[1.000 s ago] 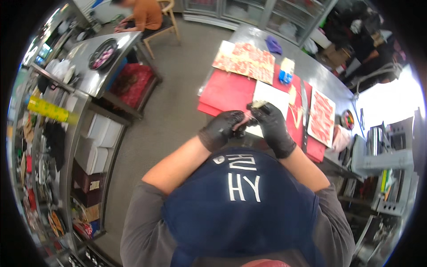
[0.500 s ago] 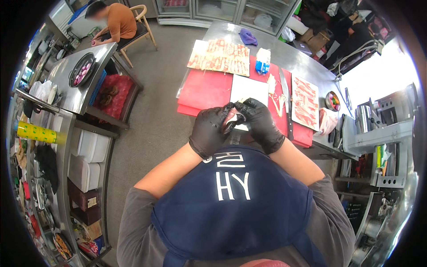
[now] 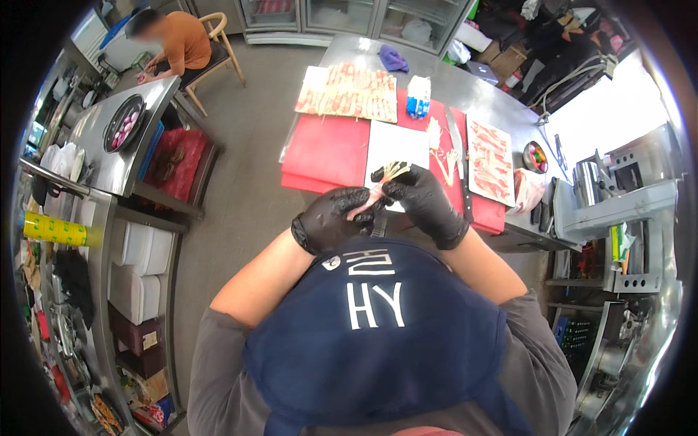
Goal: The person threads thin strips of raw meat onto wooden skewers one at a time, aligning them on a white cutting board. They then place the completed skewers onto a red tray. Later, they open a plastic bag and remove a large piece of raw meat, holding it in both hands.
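Both my hands wear black gloves and meet in front of the dark apron. My left hand (image 3: 336, 216) has its fingers closed around a strip of pink meat (image 3: 374, 196). Pale enoki mushroom strands (image 3: 396, 171) stick out of the meat's upper end, where my right hand (image 3: 423, 198) pinches. Just beyond is a white board (image 3: 392, 145) on red cutting boards (image 3: 327, 149). Loose enoki (image 3: 445, 161) lies to its right, beside a long knife (image 3: 467, 185). Farther right, a white tray (image 3: 491, 161) carries raw meat slices. Meat-wrapped rolls fill a tray (image 3: 347, 93) at the far left.
A blue-and-white package (image 3: 419, 97) and a purple cloth (image 3: 393, 59) stand toward the back of the steel table (image 3: 349, 51). A bowl of colourful pieces (image 3: 535, 157) is at right. On the left, a steel counter (image 3: 156, 98) holds a black pan (image 3: 109, 138); a person (image 3: 185, 43) sits beyond.
My hands have turned the meat strip, so the enoki strands now fan out at its upper end. My left hand has dropped slightly lower. The whole view has shifted a little.
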Motion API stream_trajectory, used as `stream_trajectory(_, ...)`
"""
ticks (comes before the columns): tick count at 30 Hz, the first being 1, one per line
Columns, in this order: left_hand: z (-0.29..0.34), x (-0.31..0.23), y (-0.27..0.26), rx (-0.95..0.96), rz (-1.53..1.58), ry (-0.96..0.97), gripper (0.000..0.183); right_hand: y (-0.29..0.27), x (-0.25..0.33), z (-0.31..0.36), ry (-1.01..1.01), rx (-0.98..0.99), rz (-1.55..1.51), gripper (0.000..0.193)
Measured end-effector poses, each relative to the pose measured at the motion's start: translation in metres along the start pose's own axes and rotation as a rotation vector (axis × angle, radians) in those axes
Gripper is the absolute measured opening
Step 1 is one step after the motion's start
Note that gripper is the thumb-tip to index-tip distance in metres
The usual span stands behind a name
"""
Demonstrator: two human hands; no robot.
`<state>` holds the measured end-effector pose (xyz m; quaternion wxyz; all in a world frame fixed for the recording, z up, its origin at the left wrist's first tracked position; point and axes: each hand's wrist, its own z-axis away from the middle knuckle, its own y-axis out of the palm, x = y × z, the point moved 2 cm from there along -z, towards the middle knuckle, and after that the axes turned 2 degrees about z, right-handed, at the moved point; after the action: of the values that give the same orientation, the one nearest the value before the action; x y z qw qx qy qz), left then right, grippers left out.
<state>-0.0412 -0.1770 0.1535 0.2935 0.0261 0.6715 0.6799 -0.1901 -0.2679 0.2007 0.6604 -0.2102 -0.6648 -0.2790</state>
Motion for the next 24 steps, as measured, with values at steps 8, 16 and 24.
stream_trajectory(8, -0.003, -0.004, 0.007, -0.336, -0.933, 0.477, 0.024, -0.002, -0.003, -0.006, 0.049, -0.098, 0.104, 0.01)
stream_trajectory(16, -0.003, -0.009, 0.035, -0.402, -1.999, 0.961, 0.023, -0.004, -0.017, -0.003, 0.134, -0.272, -0.102, 0.017)
stream_trajectory(24, -0.029, 0.011, 0.018, -0.421, -0.94, 0.362, 0.019, -0.029, -0.009, 0.01, 0.124, -0.163, -0.02, 0.015)
